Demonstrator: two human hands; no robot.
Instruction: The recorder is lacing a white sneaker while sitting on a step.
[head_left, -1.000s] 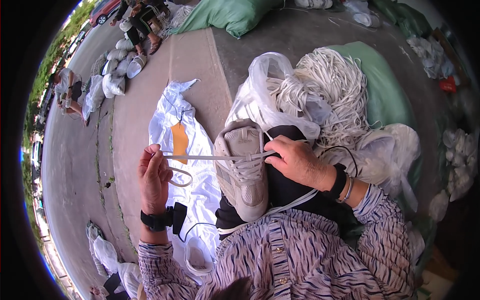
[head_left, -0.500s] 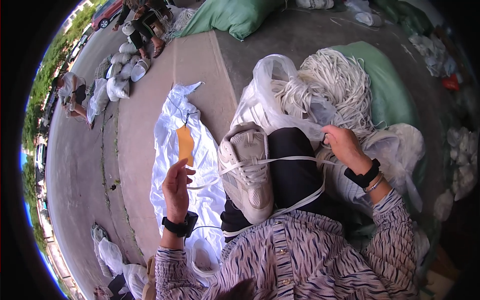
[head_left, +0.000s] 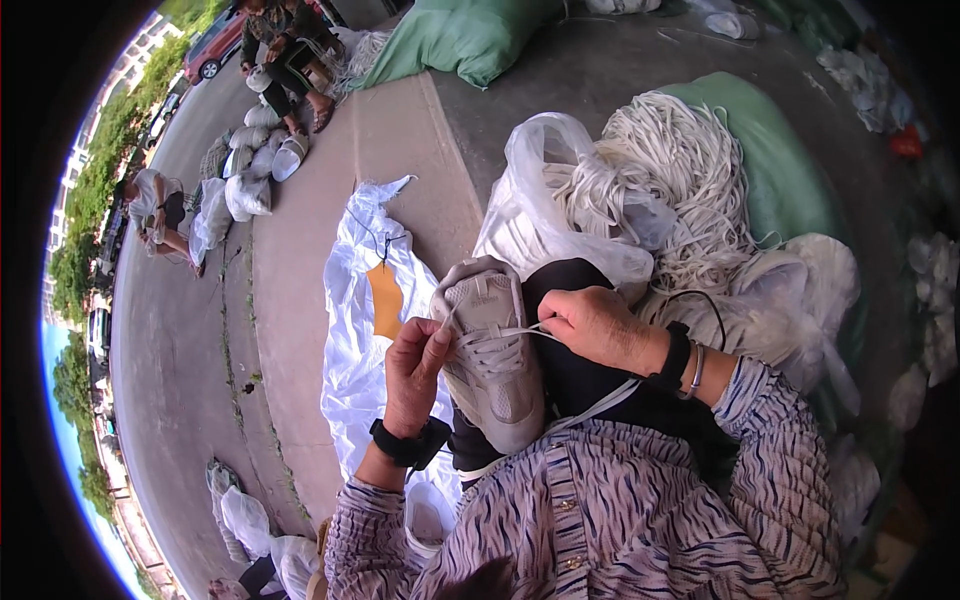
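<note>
The left hand (head_left: 415,365) sits just left of the frame centre, its fingers pinched together on the white lace (head_left: 500,335) at the left side of the shoe (head_left: 495,355). The right hand (head_left: 590,322) is on the other side, a little higher, also closed on the lace, close to the eyelets. The lace runs almost level between the two hands, across the tongue.

The shoe, pale grey, lies on the person's lap in the centre of the frame. Its long axis goes up and down in the picture, the toe toward the upper edge and the heel toward the body, so the lace crosses this axis. Both hands touch the shoe; I judge the right one slightly nearer to the eyelets.

Further out, right of the shoe, a heap of white laces (head_left: 680,180) spills from a clear bag (head_left: 545,200). On the left lies a white sheet (head_left: 355,340) with an orange tag (head_left: 386,300).
</note>
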